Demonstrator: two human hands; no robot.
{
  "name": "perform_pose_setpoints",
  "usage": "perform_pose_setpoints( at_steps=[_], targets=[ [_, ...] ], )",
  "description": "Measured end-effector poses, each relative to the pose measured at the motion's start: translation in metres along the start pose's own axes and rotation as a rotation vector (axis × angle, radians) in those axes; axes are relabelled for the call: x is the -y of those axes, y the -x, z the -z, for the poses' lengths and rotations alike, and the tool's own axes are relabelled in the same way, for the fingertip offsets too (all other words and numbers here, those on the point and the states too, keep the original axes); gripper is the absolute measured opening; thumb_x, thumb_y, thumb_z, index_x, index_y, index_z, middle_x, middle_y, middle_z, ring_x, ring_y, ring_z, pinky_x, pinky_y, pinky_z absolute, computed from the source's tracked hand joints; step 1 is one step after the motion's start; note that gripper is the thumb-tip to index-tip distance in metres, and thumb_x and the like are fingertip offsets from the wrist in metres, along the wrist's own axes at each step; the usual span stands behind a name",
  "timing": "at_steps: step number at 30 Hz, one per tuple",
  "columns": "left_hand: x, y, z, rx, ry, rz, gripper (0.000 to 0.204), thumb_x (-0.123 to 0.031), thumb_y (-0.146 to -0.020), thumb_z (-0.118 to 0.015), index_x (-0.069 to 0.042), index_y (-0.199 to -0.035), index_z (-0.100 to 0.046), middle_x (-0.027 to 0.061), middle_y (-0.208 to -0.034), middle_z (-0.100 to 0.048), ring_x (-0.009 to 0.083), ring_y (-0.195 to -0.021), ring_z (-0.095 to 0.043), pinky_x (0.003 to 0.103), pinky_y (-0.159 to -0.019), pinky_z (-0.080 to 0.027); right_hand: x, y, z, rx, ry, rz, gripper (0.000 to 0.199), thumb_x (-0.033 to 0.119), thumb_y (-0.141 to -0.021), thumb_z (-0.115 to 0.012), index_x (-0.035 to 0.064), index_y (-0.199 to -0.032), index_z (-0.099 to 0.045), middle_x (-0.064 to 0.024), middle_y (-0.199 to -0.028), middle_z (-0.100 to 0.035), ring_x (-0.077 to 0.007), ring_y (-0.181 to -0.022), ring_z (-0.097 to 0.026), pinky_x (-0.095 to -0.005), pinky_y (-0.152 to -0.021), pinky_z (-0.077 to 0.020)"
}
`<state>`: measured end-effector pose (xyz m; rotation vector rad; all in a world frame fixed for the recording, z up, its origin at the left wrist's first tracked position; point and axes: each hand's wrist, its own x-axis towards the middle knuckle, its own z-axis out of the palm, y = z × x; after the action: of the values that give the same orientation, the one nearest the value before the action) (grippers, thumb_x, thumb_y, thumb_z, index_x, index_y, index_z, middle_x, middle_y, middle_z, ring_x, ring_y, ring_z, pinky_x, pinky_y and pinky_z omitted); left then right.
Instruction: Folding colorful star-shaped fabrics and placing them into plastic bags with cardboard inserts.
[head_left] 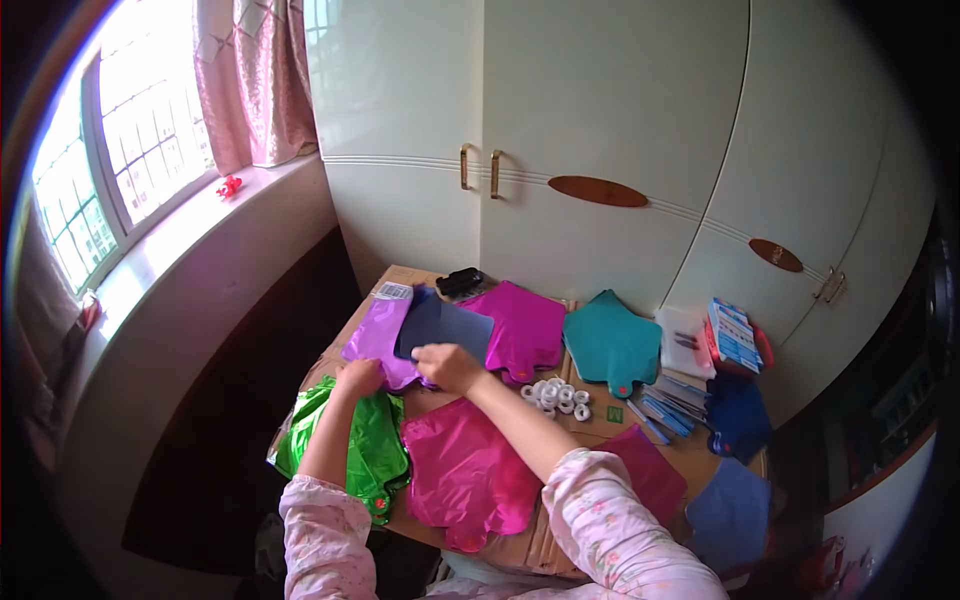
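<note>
- Left hand (360, 378): at the lower edge of a purple plastic bag (370, 335), fingers partly hidden; cannot tell whether they grip it.
- Right hand (450, 367): fingers closed on the lower edge of a dark blue sheet (462, 331), which overlaps the bag's right part. Hands apart, near each other.
- Purple bag: rear left of the cardboard-covered surface (596, 430), white label at its far end; contents cannot be told.
- Edges: white cabinet (590, 110) stands behind the surface; green foil piece (375, 450) lies at the left edge, pink foil piece (465, 475) toward the front edge, pale blue foil piece (735, 510) at the right front.
- Open room: bare cardboard strips around the white rolls (555, 397), mid-surface, and between the foil pieces.
- Behind the rolls: magenta foil star (525, 325), then teal foil star (611, 340) to its right.
- Containers: red container (765, 347), right rear, with blue-and-white packets (736, 335) in it; clear plastic sleeve (682, 327) beside it, small dark items visible.
</note>
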<state>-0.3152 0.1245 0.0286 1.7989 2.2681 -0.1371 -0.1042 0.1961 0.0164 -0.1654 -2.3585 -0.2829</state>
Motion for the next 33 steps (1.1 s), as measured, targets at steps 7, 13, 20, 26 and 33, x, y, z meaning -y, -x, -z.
perform_pose_setpoints(
  at_steps=[7,13,20,26,33],
  targets=[
    [0.036,0.001,-0.030,-0.143,0.087,-0.050,0.038,-0.035,-0.084,-0.053,-0.008,-0.109,-0.060,0.0132,-0.122,-0.057,0.0336,-0.113,-0.055,0.060,-0.090,-0.041,0.027,-0.010,-0.043,0.325,-0.117,-0.003,0.010,0.016,-0.078,-0.060,0.0072,-0.075,-0.063,-0.0036,-0.094,-0.062,-0.0218,-0.082,-0.065,-0.0339,-0.072,-0.0533],
    [0.038,0.023,-0.021,-0.252,0.108,-0.121,0.034,-0.032,-0.079,-0.062,-0.009,-0.103,-0.064,0.0114,-0.113,-0.061,0.0319,-0.106,-0.058,0.051,-0.087,-0.046,0.022,-0.016,-0.049,0.460,-0.243,-0.179,0.013,0.019,-0.081,-0.060,0.0083,-0.083,-0.067,-0.0073,-0.093,-0.064,-0.0285,-0.081,-0.065,-0.0397,-0.072,-0.0528],
    [0.029,0.038,-0.020,-0.440,0.307,-0.349,0.021,-0.021,-0.081,-0.061,-0.009,-0.098,-0.067,0.0083,-0.105,-0.066,0.0283,-0.103,-0.060,0.045,-0.085,-0.047,0.019,-0.019,-0.056,0.259,-0.543,-0.692,0.016,0.020,-0.076,-0.068,0.0086,-0.087,-0.073,-0.0111,-0.085,-0.069,-0.0268,-0.078,-0.067,-0.0360,-0.073,-0.0523],
    [0.019,0.028,-0.028,-0.420,0.254,-0.325,0.027,-0.030,-0.089,-0.051,-0.012,-0.101,-0.067,0.0075,-0.106,-0.066,0.0266,-0.108,-0.058,0.046,-0.088,-0.043,0.015,-0.015,-0.054,0.177,-0.644,-0.867,0.018,0.020,-0.071,-0.075,0.0074,-0.084,-0.074,-0.0120,-0.078,-0.070,-0.0215,-0.070,-0.068,-0.0311,-0.068,-0.0526],
    [0.016,0.013,-0.025,-0.350,-0.005,-0.077,0.056,-0.057,-0.083,-0.053,-0.013,-0.116,-0.060,0.0106,-0.124,-0.058,0.0266,-0.121,-0.049,0.050,-0.094,-0.037,0.008,-0.017,-0.047,0.164,-0.804,-0.982,0.018,0.022,-0.073,-0.075,0.0066,-0.082,-0.074,-0.0075,-0.075,-0.071,-0.0137,-0.067,-0.066,-0.0277,-0.065,-0.0511]
  ],
)
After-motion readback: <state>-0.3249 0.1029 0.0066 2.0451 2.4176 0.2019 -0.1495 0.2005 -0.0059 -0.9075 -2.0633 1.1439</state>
